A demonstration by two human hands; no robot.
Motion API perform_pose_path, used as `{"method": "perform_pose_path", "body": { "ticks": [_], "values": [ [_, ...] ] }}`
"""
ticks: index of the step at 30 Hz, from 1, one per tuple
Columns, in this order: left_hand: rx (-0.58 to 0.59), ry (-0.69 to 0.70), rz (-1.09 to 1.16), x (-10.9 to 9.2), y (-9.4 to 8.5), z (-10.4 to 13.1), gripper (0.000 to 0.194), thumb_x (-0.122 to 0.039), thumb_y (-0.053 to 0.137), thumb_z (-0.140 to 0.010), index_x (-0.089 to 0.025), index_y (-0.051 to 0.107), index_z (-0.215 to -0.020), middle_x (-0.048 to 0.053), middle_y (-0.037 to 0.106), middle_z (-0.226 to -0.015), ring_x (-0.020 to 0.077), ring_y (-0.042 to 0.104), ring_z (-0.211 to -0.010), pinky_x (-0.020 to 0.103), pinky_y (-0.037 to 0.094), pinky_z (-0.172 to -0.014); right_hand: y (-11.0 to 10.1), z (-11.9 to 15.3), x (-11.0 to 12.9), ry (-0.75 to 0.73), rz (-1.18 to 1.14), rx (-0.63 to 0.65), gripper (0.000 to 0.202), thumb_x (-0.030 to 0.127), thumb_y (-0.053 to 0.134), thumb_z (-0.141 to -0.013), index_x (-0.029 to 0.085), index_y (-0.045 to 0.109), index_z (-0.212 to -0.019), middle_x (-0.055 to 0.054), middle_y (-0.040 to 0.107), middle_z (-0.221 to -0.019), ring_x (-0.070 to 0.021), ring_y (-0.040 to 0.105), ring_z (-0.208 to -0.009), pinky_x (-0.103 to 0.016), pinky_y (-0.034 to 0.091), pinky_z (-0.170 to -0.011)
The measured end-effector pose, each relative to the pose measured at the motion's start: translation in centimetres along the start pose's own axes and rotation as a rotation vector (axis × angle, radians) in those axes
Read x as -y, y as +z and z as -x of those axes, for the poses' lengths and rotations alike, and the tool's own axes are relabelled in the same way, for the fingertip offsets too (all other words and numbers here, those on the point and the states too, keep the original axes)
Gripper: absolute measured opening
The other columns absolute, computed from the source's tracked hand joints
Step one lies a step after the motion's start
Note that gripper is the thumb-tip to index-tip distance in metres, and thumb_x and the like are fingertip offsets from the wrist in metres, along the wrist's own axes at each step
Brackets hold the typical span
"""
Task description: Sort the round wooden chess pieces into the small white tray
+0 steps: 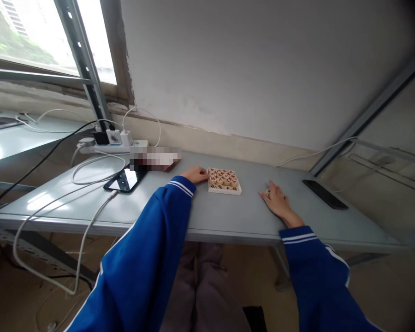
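Right now I'm sitting at the grey table (228,216) with both arms stretched forward, blue sleeves reaching out over the near edge. My left hand (195,174) is resting against the left side of the tray of chess pieces (224,180), fingers loosely curled and touching its edge, probably steadying it so the tightly packed round discs stay in their rows (they're lying face up, red and dark characters showing). I'm not gripping anything with that hand as far as I can tell; it's just pressing alongside.

My right hand (277,201) is lying palm down on the tabletop, well to the right of the tray, fingers spread flat and pointing toward the wall. At my fingertips a single loose piece (267,191) is peeking out, touching or just under the fingers; whether I'm actually pinching it I cannot tell.

Further right a dark phone (324,194) is lying clear of my hand, and on the left another phone (123,180) is charging, its white cable (90,216) trailing off the table from the power strip (105,146) by the window.
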State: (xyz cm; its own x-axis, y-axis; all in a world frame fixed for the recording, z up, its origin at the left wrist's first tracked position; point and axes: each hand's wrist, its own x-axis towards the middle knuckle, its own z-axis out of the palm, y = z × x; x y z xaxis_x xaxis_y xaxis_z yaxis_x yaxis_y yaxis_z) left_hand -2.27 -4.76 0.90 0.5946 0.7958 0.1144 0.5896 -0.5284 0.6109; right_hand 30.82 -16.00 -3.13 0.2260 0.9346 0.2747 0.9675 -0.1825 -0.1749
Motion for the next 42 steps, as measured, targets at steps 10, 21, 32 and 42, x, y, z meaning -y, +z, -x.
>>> {"method": "perform_pose_path", "body": {
  "ticks": [10,21,32,42],
  "values": [
    [-0.006,-0.007,0.048,0.2,0.0,0.3,0.033,-0.043,0.047,-0.068,-0.013,0.061,-0.072,0.001,0.057,-0.061,0.0136,0.049,-0.060,0.024,0.036,-0.058,3.3,-5.7,7.0,-0.303,-0.134,-0.111,0.043,0.022,0.028,-0.084,0.007,0.043,-0.121,-0.017,0.047,-0.122,-0.0228,0.039,-0.114,-0.036,0.031,-0.097],
    [0.002,0.001,0.050,0.3,-0.1,0.3,0.035,-0.042,0.048,-0.070,-0.012,0.063,-0.077,0.001,0.059,-0.062,0.0140,0.051,-0.062,0.024,0.038,-0.061,-0.2,-3.4,8.0,-0.328,-0.082,-0.165,0.024,0.035,0.045,-0.082,0.023,0.061,-0.095,-0.004,0.062,-0.098,-0.0211,0.048,-0.091,-0.032,0.030,-0.072],
    [-0.008,-0.015,0.058,0.2,0.0,0.7,0.033,-0.040,0.048,-0.070,-0.012,0.063,-0.076,0.002,0.059,-0.065,0.0137,0.051,-0.062,0.024,0.037,-0.060,-1.9,-1.6,12.5,-0.430,-0.481,-0.290,0.028,0.042,0.052,-0.076,0.022,0.061,-0.094,-0.004,0.062,-0.097,-0.0188,0.052,-0.086,-0.034,0.034,-0.080],
    [-0.007,0.005,0.024,0.0,-0.1,0.7,0.034,-0.040,0.047,-0.071,-0.012,0.063,-0.079,0.001,0.060,-0.066,0.0133,0.049,-0.062,0.024,0.036,-0.061,-1.5,0.4,16.1,-0.684,-0.668,-0.082,0.022,0.026,0.061,-0.071,0.023,0.061,-0.093,-0.003,0.062,-0.097,-0.0182,0.053,-0.094,-0.033,0.040,-0.084]
  ]
}}
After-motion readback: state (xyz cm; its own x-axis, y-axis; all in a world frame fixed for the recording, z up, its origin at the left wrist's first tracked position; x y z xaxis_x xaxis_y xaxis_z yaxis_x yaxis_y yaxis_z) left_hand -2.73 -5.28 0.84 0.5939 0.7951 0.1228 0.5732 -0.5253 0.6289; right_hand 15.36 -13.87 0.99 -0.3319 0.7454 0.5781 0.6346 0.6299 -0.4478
